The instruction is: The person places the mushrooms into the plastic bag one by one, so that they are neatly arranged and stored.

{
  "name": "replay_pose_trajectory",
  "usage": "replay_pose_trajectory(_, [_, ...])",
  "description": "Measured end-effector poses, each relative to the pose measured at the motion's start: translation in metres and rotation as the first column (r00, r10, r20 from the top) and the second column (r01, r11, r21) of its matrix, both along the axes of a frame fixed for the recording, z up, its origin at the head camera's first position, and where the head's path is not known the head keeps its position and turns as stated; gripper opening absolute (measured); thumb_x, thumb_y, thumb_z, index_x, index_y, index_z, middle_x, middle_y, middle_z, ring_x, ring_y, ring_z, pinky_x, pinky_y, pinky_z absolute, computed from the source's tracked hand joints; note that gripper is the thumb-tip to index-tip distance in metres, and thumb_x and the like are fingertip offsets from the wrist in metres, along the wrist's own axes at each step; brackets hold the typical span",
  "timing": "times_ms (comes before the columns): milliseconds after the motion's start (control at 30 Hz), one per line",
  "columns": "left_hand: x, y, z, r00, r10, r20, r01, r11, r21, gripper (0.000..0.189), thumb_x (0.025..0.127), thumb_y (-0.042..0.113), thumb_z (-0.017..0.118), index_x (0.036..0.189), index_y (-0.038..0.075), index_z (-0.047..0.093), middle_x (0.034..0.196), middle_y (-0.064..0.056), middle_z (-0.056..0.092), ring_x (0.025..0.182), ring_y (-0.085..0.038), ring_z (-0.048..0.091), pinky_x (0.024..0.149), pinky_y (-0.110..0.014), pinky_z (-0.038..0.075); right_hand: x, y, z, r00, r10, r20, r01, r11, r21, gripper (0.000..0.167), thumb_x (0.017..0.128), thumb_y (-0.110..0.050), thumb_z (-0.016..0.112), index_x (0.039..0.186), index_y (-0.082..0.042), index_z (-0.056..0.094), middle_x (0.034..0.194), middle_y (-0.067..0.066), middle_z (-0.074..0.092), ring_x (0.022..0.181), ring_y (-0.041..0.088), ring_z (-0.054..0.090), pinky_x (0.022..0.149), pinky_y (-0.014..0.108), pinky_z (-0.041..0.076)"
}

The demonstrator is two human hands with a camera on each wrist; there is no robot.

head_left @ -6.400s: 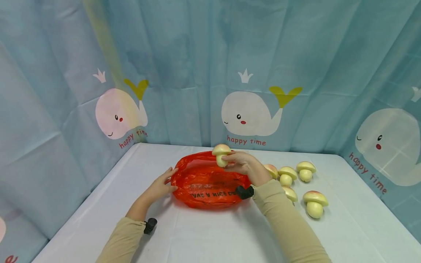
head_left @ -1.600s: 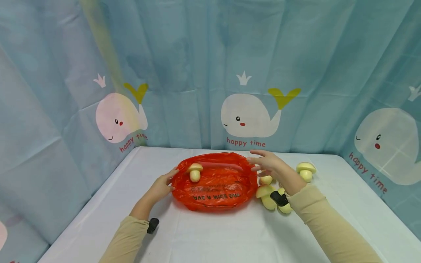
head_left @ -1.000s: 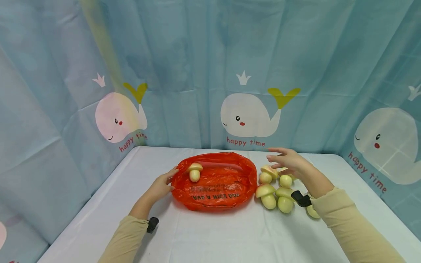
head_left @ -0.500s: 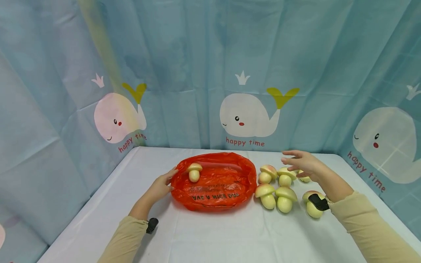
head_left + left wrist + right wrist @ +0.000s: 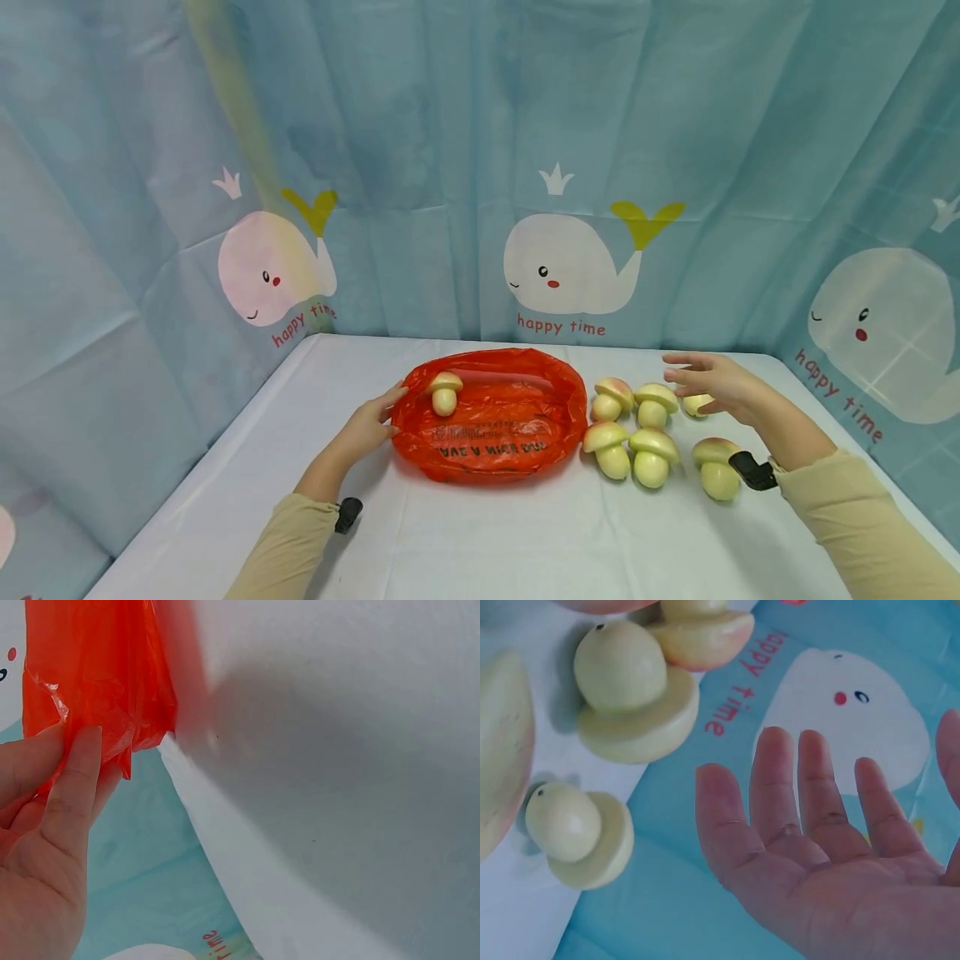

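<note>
A red plastic bag (image 5: 487, 458) with dark printing lies spread with its mouth gaping in the head view. My left hand (image 5: 367, 427) grips its left edge; in the left wrist view red film (image 5: 97, 667) runs between thumb and fingers. One toy mushroom (image 5: 445, 398) rests inside the bag at the left. My right hand (image 5: 716, 385) hovers with extended fingers and a bare palm (image 5: 840, 900) above the back right mushroom (image 5: 697, 406), partly hiding it.
Several more pale yellow mushrooms stand right of the bag, among them a front one (image 5: 652, 457) and a separate one (image 5: 718, 471) under my right wrist. A white-covered table (image 5: 480, 542) meets a blue whale-print curtain (image 5: 420, 167) behind.
The right hand earlier held a mushroom over the bag; that mushroom now lies inside. The emptied hand has moved right, past the front mushrooms. The left hand has stayed at the bag's edge.
</note>
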State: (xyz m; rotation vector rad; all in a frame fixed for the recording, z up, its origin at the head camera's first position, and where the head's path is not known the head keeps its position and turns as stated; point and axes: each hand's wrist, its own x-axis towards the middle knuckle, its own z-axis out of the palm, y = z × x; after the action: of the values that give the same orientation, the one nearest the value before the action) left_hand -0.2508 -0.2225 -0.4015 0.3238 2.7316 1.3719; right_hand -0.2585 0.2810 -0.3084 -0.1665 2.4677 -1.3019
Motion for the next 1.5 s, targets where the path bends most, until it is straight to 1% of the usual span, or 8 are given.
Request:
replay_pose_trajectory(267, [0.001, 0.0, -0.002, 1.0, 0.01, 0.018, -0.01, 1.0, 0.013, 0.068, 0.083, -0.022, 0.049, 0.147, -0.006, 0.033, 0.157, -0.022, 0.02, 0.136, -0.047, 0.03, 0.102, -0.05, 0.04, 0.003, 0.014, -0.005, 1.0, -0.003, -0.008, 0.003, 1.0, 0.006, 0.077, 0.098, -0.04, 0.054, 0.152, 0.003, 0.02, 0.149, 0.034, 0.028, 0.13, 0.049, 0.039, 0.09, 0.059, 0.047])
replay_pose_trajectory(533, [0.002, 0.0, -0.002, 1.0, 0.003, 0.016, -0.004, 1.0, 0.023, 0.068, 0.083, -0.022, 0.049, 0.147, -0.007, 0.033, 0.157, -0.023, 0.019, 0.136, -0.047, 0.03, 0.102, -0.05, 0.04, 0.004, 0.028, -0.01, 1.0, 0.013, 0.004, -0.013, 0.999, 0.038, 0.071, 0.099, -0.037, 0.053, 0.15, 0.004, 0.024, 0.148, 0.034, 0.031, 0.129, 0.049, 0.041, 0.087, 0.058, 0.048])
replay_pose_trajectory(733, [0.004, -0.001, -0.001, 1.0, -0.019, -0.016, 0.019, 1.0, 0.017, 0.068, 0.081, -0.023, 0.049, 0.145, -0.01, 0.034, 0.155, -0.026, 0.021, 0.136, -0.049, 0.03, 0.102, -0.051, 0.04, 0.005, 0.04, -0.014, 0.999, 0.039, 0.03, -0.04, 0.998, 0.042, 0.072, 0.099, -0.037, 0.053, 0.151, 0.003, 0.023, 0.15, 0.034, 0.026, 0.13, 0.049, 0.039, 0.084, 0.055, 0.049])
replay_pose_trajectory(833, [0.005, -0.001, 0.0, 0.999, -0.029, -0.033, 0.029, 0.999, 0.016, 0.068, 0.08, -0.024, 0.049, 0.144, -0.011, 0.034, 0.155, -0.027, 0.021, 0.135, -0.049, 0.03, 0.102, -0.051, 0.039, 0.006, 0.047, -0.017, 0.997, 0.051, 0.056, -0.054, 0.998, 0.038, 0.072, 0.1, -0.036, 0.052, 0.152, 0.003, 0.021, 0.15, 0.034, 0.026, 0.131, 0.049, 0.038, 0.084, 0.057, 0.048])
replay_pose_trajectory(933, [0.005, 0.0, 0.0, 0.999, -0.029, -0.034, 0.029, 0.999, 0.016, 0.068, 0.079, -0.024, 0.049, 0.144, -0.011, 0.034, 0.154, -0.027, 0.021, 0.135, -0.049, 0.03, 0.103, -0.051, 0.039, 0.007, 0.052, -0.02, 0.996, 0.047, 0.074, -0.049, 0.998, 0.037, 0.071, 0.101, -0.034, 0.051, 0.152, 0.003, 0.019, 0.15, 0.033, 0.027, 0.131, 0.049, 0.038, 0.085, 0.059, 0.047])
replay_pose_trajectory(1200, [0.006, 0.0, 0.0, 0.999, -0.034, -0.03, 0.034, 0.999, 0.027, 0.067, 0.08, -0.024, 0.049, 0.144, -0.012, 0.034, 0.154, -0.028, 0.021, 0.135, -0.049, 0.03, 0.102, -0.051, 0.04, 0.008, 0.061, -0.027, 0.995, 0.036, 0.09, -0.04, 0.998, 0.044, 0.07, 0.101, -0.032, 0.051, 0.151, 0.005, 0.02, 0.151, 0.032, 0.027, 0.131, 0.049, 0.039, 0.084, 0.059, 0.046])
replay_pose_trajectory(1400, [0.004, 0.001, 0.002, 1.0, -0.014, -0.012, 0.014, 1.0, 0.017, 0.068, 0.081, -0.024, 0.049, 0.146, -0.009, 0.033, 0.156, -0.025, 0.02, 0.135, -0.049, 0.031, 0.101, -0.05, 0.042, 0.01, 0.068, -0.032, 0.993, 0.067, 0.096, -0.071, 0.997, 0.033, 0.072, 0.1, -0.032, 0.052, 0.151, 0.006, 0.018, 0.151, 0.033, 0.024, 0.131, 0.051, 0.037, 0.083, 0.061, 0.046])
replay_pose_trajectory(1500, [0.004, 0.001, 0.003, 1.0, -0.017, -0.015, 0.017, 1.0, 0.013, 0.068, 0.081, -0.024, 0.048, 0.146, -0.009, 0.033, 0.156, -0.025, 0.02, 0.135, -0.049, 0.031, 0.101, -0.05, 0.042, 0.012, 0.072, -0.035, 0.99, 0.084, 0.11, -0.088, 0.996, 0.024, 0.073, 0.099, -0.031, 0.055, 0.151, 0.004, 0.018, 0.152, 0.032, 0.023, 0.131, 0.052, 0.034, 0.082, 0.061, 0.046])
